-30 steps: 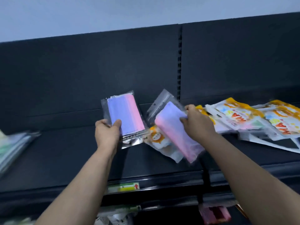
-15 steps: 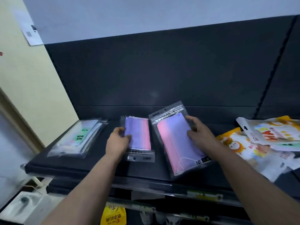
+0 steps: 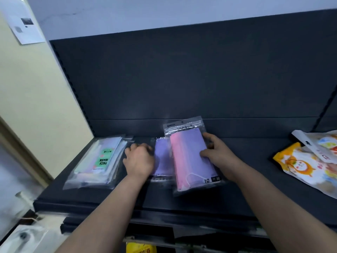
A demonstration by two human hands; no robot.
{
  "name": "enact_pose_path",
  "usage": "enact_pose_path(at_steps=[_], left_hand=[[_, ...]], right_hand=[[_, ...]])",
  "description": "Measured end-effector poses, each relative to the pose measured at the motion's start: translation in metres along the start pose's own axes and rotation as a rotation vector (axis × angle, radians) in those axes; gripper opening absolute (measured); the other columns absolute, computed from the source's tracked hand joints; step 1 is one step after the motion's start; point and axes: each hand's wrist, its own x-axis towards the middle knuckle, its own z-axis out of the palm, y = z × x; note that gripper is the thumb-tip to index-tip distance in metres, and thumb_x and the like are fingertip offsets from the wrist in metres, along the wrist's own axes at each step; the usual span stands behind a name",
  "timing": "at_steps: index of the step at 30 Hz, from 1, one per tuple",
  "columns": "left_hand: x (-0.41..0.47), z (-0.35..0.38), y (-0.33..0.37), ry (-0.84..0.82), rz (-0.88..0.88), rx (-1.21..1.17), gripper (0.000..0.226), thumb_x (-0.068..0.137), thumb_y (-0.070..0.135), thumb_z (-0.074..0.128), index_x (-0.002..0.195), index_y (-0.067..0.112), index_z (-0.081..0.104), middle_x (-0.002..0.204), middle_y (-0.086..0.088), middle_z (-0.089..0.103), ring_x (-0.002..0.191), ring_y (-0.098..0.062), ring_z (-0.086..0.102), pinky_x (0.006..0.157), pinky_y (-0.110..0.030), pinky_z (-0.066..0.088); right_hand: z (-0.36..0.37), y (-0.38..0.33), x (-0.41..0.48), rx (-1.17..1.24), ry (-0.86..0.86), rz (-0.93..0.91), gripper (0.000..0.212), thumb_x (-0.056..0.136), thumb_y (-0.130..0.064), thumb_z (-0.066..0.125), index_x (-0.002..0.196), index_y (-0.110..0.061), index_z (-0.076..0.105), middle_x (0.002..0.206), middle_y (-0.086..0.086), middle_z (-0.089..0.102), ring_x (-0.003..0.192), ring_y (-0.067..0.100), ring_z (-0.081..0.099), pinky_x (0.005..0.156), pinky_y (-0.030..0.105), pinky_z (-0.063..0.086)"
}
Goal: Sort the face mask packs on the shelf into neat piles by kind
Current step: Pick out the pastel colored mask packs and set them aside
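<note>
Two clear packs of pink-to-purple masks are on the dark shelf (image 3: 255, 161). My left hand (image 3: 139, 160) holds the left edge of the purple pack (image 3: 163, 157), which lies flat. My right hand (image 3: 218, 156) grips the right edge of the pink-purple pack (image 3: 189, 159), thumb on top; this pack overlaps the purple one's right side. To the left lies a pile of clear packs with a green FACE MASK label (image 3: 103, 158). Orange-and-white cartoon packs (image 3: 308, 161) lie loose at the right.
The shelf's black back panel (image 3: 182, 79) rises behind. A cream wall (image 3: 36, 97) with a paper notice stands at the left. A lower shelf edge (image 3: 182, 234) and a yellow packet (image 3: 140, 248) show below.
The view has swung left and closer. My right hand has slid its pack left until it overlaps the purple pack. My left hand has lowered onto the purple pack's left edge beside the FACE MASK pile.
</note>
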Motion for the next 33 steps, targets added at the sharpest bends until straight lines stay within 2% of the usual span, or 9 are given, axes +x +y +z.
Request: enact_pose_path(at_steps=[3,7,10,12,16,20,23,29,33], left_hand=[[0.013,-0.012,-0.013,0.047,0.042,-0.085,0.042,0.082,0.007,0.043,0.111,0.023,0.068,0.123,-0.013,0.061,0.117,-0.037,0.05,0.1,-0.039,0.042],[0.018,-0.027,-0.021,0.065,0.058,-0.15,0.041,0.08,0.003,0.043,0.107,0.02,0.069,0.118,-0.012,0.064,0.115,-0.036,0.052,0.097,-0.037,0.043],[0.017,-0.03,-0.023,0.059,0.07,-0.159,0.039,0.083,0.003,0.042,0.107,0.019,0.069,0.121,-0.012,0.063,0.116,-0.035,0.051,0.098,-0.037,0.043],[0.016,-0.028,-0.025,0.048,0.082,-0.16,0.036,0.084,0.005,0.043,0.104,0.02,0.069,0.12,-0.011,0.063,0.116,-0.035,0.052,0.097,-0.036,0.044],[0.015,-0.02,-0.018,0.024,0.167,-0.136,0.029,0.086,0.009,0.045,0.1,0.019,0.069,0.112,-0.009,0.067,0.112,-0.034,0.055,0.095,-0.035,0.045],[0.008,-0.009,0.009,-0.034,0.303,-0.031,0.033,0.091,0.014,0.046,0.115,0.024,0.066,0.119,-0.002,0.064,0.117,-0.027,0.049,0.091,-0.036,0.044],[-0.005,0.007,0.047,-0.094,0.433,0.052,0.034,0.09,0.014,0.047,0.114,0.029,0.065,0.121,0.001,0.064,0.118,-0.025,0.049,0.09,-0.036,0.043],[-0.059,0.05,0.152,-0.179,0.691,0.075,0.028,0.091,0.019,0.049,0.111,0.03,0.065,0.119,0.002,0.063,0.113,-0.026,0.049,0.086,-0.035,0.041],[-0.113,0.075,0.232,-0.267,0.821,0.019,0.025,0.093,0.022,0.048,0.108,0.032,0.065,0.118,0.005,0.063,0.114,-0.022,0.047,0.087,-0.036,0.04]], right_hand=[[0.032,-0.001,0.014,-0.015,-0.021,0.005,0.056,0.084,0.005,0.052,0.134,-0.019,0.044,0.105,0.0,0.064,0.089,0.017,0.064,0.071,0.029,0.053],[0.071,0.002,0.027,-0.108,-0.009,-0.009,0.041,0.084,-0.002,0.054,0.121,-0.019,0.052,0.119,0.006,0.063,0.098,0.022,0.064,0.087,0.041,0.054],[0.086,0.007,0.031,-0.463,0.002,0.044,0.058,0.085,-0.02,0.057,0.14,-0.019,0.038,0.134,0.012,0.042,0.109,0.031,0.056,0.092,0.033,0.048],[0.094,0.009,0.03,-0.775,-0.019,0.076,0.056,0.087,-0.029,0.054,0.14,-0.021,0.036,0.135,0.012,0.032,0.118,0.032,0.047,0.093,0.035,0.044],[0.089,0.007,0.027,-1.021,0.031,-0.023,0.045,0.093,-0.038,0.044,0.136,-0.024,0.043,0.141,0.009,0.033,0.128,0.03,0.035,0.1,0.04,0.035],[0.052,0.007,0.013,-1.264,0.058,-0.154,0.039,0.095,-0.024,0.041,0.133,-0.02,0.046,0.137,0.006,0.047,0.123,0.027,0.043,0.095,0.039,0.036],[0.008,0.013,-0.008,-1.403,0.069,-0.132,0.044,0.089,-0.013,0.046,0.133,-0.018,0.045,0.131,0.004,0.052,0.12,0.024,0.046,0.096,0.039,0.036],[-0.104,0.029,-0.065,-1.425,0.242,-0.03,0.029,0.089,-0.017,0.049,0.119,-0.017,0.05,0.122,0.004,0.056,0.116,0.025,0.051,0.088,0.034,0.042],[-0.193,0.047,-0.114,-1.425,0.369,0.057,0.04,0.09,-0.021,0.049,0.13,-0.023,0.048,0.129,0.003,0.054,0.122,0.024,0.048,0.093,0.036,0.041]])
